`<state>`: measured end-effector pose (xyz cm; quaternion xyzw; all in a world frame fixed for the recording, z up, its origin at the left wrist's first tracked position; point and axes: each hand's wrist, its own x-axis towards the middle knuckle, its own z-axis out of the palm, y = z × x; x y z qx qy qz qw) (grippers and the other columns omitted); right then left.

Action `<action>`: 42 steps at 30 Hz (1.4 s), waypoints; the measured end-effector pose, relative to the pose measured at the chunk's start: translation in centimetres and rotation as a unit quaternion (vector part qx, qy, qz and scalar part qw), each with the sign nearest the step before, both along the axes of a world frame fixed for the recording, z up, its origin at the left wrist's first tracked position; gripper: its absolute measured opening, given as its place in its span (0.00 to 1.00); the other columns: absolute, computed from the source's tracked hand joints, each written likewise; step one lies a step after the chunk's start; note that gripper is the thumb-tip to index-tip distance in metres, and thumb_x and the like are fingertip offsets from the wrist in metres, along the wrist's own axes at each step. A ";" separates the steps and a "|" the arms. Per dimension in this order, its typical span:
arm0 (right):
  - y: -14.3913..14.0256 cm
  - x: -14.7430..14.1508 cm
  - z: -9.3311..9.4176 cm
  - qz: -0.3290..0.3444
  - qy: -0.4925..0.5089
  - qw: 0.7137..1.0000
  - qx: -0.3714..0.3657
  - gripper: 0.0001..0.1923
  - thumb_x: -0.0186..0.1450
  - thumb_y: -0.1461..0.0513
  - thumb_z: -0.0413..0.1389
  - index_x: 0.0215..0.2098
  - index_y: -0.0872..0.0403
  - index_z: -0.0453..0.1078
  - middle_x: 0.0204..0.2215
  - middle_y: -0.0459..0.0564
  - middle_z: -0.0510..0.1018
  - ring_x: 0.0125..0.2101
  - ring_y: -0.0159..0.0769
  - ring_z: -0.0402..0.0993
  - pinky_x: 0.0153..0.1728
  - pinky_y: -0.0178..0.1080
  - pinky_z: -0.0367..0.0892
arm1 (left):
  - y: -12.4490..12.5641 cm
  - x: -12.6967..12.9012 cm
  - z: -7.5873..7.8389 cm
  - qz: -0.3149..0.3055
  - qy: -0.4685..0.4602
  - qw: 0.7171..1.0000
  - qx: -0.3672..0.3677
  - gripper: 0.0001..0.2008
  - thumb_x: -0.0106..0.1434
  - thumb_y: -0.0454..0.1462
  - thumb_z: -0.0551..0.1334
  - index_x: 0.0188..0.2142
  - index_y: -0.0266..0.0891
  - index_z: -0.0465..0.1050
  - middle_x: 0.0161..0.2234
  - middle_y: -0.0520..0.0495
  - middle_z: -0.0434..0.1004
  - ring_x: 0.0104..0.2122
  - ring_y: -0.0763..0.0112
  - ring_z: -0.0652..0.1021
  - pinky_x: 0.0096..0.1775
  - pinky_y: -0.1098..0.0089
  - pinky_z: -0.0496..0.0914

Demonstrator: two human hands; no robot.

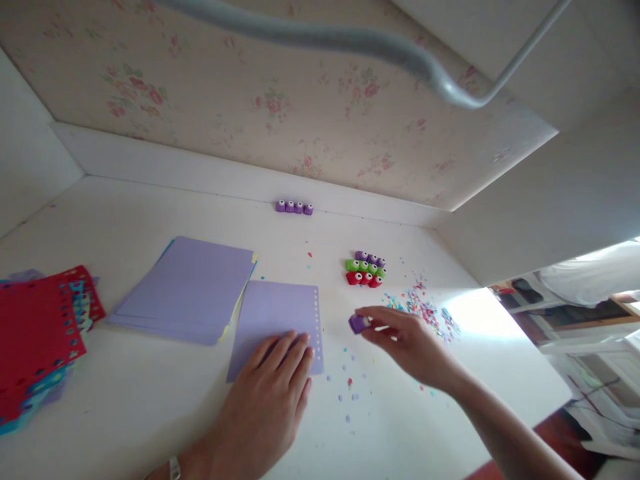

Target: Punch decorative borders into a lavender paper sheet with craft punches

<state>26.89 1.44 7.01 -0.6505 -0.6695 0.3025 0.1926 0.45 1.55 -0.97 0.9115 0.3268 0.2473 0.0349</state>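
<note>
The white table [150, 407] runs back to a pale ledge [210, 168], above which rises a wall [320, 117] papered in faded floral sprays. A grey tube [320, 37], bent and blurred, crosses in front of it. On the right, light glares off the tabletop; past its edge lie a strip of reddish floor [555, 443] and cluttered white furnishings, too blurred to make out.

The purple sheet [275, 307] lies flat on the table, a column of small punched holes along its right edge. The left hand [273, 400] rests spread over its lower part, its grip wide and holding nothing. Just right of the sheet, the right hand [405, 333] has a narrow grip, pinching a purple punch [358, 324].

Paper bits [355, 397] dot the table below that punch; a denser scatter of confetti [424, 308] lies beyond the right hand. Purple, green and red punches [367, 269] stand grouped nearby, with four purple punches [295, 208] lined up by the ledge. To the left are a stack of purple paper [185, 287] and a pile of punched red and blue sheets [37, 327].
</note>
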 end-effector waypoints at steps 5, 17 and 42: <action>8.2 4.1 1.3 -0.049 -0.112 0.991 0.061 0.20 0.67 0.56 0.54 0.55 0.51 0.73 0.36 0.50 0.85 0.35 0.41 0.82 0.35 0.40 0.77 | 0.0 0.0 -0.1 0.005 -0.006 1.000 -0.012 0.17 0.71 0.40 0.55 0.55 0.39 0.73 0.57 0.47 0.74 0.55 0.61 0.73 0.58 0.59 0.58; 18.0 6.1 -0.7 0.185 -0.332 0.924 0.034 0.17 0.65 0.65 0.53 0.49 0.48 0.77 0.48 0.52 0.81 0.52 0.46 0.74 0.54 0.46 0.68 | 0.3 -0.3 0.1 -0.008 -0.008 1.000 -0.019 0.17 0.71 0.40 0.55 0.56 0.38 0.72 0.57 0.46 0.75 0.55 0.61 0.73 0.57 0.59 0.59; 28.6 -3.7 -2.9 0.105 -0.327 0.936 0.082 0.21 0.67 0.71 0.50 0.56 0.59 0.71 0.58 0.62 0.72 0.56 0.52 0.70 0.58 0.48 0.63 | 0.3 -0.4 -1.4 -0.002 -0.029 0.999 -0.034 0.19 0.72 0.42 0.53 0.57 0.36 0.70 0.60 0.44 0.70 0.57 0.58 0.70 0.54 0.59 0.66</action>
